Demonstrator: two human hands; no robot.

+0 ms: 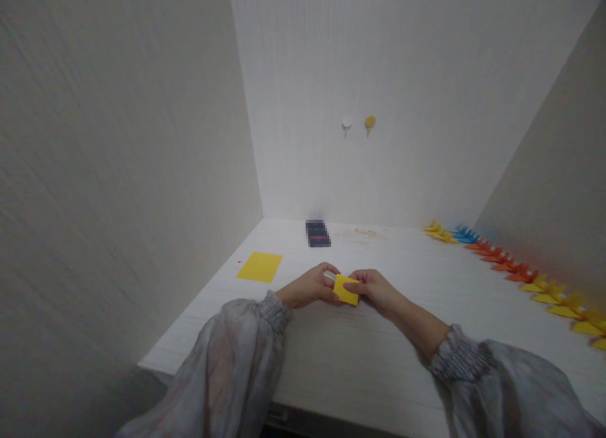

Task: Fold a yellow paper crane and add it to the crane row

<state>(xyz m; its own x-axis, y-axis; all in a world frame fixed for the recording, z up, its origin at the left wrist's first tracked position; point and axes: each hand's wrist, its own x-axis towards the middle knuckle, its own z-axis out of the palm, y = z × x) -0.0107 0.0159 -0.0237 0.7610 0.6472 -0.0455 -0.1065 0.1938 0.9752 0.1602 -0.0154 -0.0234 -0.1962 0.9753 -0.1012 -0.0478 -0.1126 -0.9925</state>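
A small folded square of yellow paper (345, 291) is held up between my two hands, just above the white table. My left hand (315, 285) grips its left edge, with fingers behind it and the thumb at the lower corner. A whitish strip shows by the left fingers, and I cannot tell what it is. My right hand (372, 286) pinches the right side, its thumb lying across the front of the paper. Flat on the table to the left lies a larger yellow sheet (259, 267).
Folded paper figures in yellow, blue and orange (521, 272) stand in a row along the table's right side. A dark, blurred rectangular object (317, 233) lies near the back wall. Two hooks (370, 122) are on that wall. Side walls flank the table (341, 356).
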